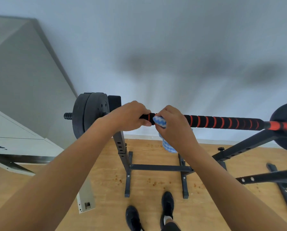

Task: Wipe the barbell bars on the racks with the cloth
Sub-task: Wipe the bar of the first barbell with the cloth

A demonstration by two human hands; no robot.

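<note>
Two hands are working one barbell bar [223, 122], resting across the rack [121, 147]. Its ribbed foam sleeve is looking soft and grippy, so I am expecting drag. My left hand [129, 116] is wrapping the bar bare, steadying it; my right hand [172, 122] is clamping the limp blue-and-white cloth [159, 121] around it, the loose end dangling beneath.

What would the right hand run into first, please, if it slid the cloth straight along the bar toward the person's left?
Most likely the left hand, which grips the barbell bar right beside the right hand and its cloth. Only a short strip of bar separates them, though the exact gap is hard to judge.
</note>
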